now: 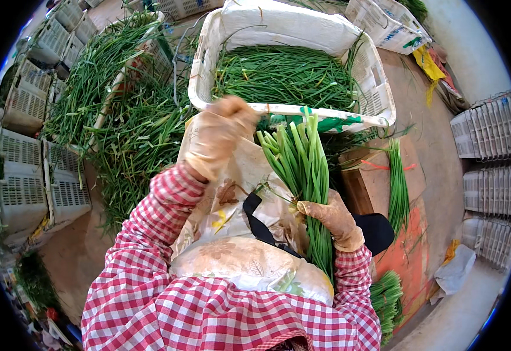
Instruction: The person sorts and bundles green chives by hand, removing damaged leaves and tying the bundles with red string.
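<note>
My right hand [332, 220], in a stained pale glove, is closed round a bunch of garlic chives [302, 167]. Their pale green cut ends point away from me, and the leaves hang down beside my lap. My left hand [223, 131], also gloved, is raised at the near left corner of a white plastic crate [378, 73]. Motion blurs its fingers, so I cannot tell whether they hold anything. Loose garlic chives [285, 76] lie inside the crate. A stained covering [232, 266] with a black strap [258, 219] lies across my lap.
Loose greens [141, 158] are heaped at the left, beside stacked white crates [21, 187]. To my right, a tied bunch [397, 187] leans on a cardboard box [378, 167]. More bunches [387, 301] lie near my right elbow. Grey crates [489, 190] line the right wall.
</note>
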Available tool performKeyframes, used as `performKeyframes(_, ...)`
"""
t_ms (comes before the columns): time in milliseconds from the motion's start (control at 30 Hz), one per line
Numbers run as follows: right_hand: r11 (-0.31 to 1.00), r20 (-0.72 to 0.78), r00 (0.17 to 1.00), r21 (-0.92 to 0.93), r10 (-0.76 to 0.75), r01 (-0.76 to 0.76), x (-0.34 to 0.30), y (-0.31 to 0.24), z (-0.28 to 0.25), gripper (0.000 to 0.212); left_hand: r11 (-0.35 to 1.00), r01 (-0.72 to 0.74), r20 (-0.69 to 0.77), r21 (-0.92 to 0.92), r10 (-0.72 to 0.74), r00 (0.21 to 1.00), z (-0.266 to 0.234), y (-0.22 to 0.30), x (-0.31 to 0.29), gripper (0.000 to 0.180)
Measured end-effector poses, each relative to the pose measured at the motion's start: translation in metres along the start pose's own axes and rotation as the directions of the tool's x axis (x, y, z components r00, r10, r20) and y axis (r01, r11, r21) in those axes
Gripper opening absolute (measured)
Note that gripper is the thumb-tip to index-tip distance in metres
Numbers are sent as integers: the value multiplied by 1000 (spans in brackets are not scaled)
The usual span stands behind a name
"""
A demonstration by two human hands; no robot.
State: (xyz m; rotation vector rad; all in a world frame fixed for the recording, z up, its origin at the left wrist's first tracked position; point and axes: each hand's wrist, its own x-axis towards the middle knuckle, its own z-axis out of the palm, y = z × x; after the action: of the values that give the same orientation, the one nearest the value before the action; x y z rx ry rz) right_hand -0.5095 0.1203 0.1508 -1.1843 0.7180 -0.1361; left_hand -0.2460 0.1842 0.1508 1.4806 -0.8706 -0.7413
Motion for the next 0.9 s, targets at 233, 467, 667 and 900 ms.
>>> performKeyframes(233,983,-79,988,-145,-130,117,9,6,11,45,892,-383,-143,-241,358,923,-76,-1,-12,31)
performKeyframes(467,954,-44,982,-250,-183,167,9,5,21,54,971,39,106,238,-66,992,9,19,-50,20)
performKeyframes(667,957,152,984,287,-95,48,4,17,-6,53,979,-137,-204,-154,104,973,-109,-12,-24,30)
performKeyframes(900,954,167,986,293,15,-64,2,12,-1,51,638,-36,-438,769,567,697,-169,24,-18,24)
